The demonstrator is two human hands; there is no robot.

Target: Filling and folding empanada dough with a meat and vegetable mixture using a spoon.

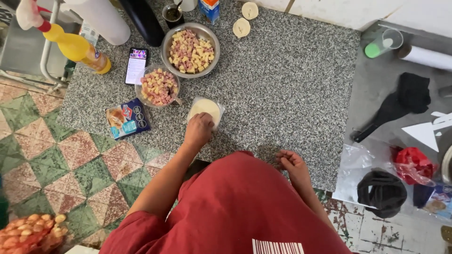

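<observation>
My left hand (198,130) rests on the near edge of a stack of pale round dough discs (205,108) in clear plastic on the speckled granite counter (292,80). Its fingers are curled over the discs. My right hand (292,164) sits loosely curled at the counter's front edge, holding nothing. A metal bowl (190,49) of pink and yellow cubes stands behind the discs, and a smaller glass bowl (158,86) of the same cubes is to the left of them. Two folded dough pieces (245,19) lie at the far edge.
A phone (136,65), a yellow bottle (77,48) and a blue food packet (128,118) sit on the counter's left. To the right, a grey surface holds a black spatula (382,113), black cloths, a red bag (413,163) and a green cup (382,43). Tiled floor lies at left.
</observation>
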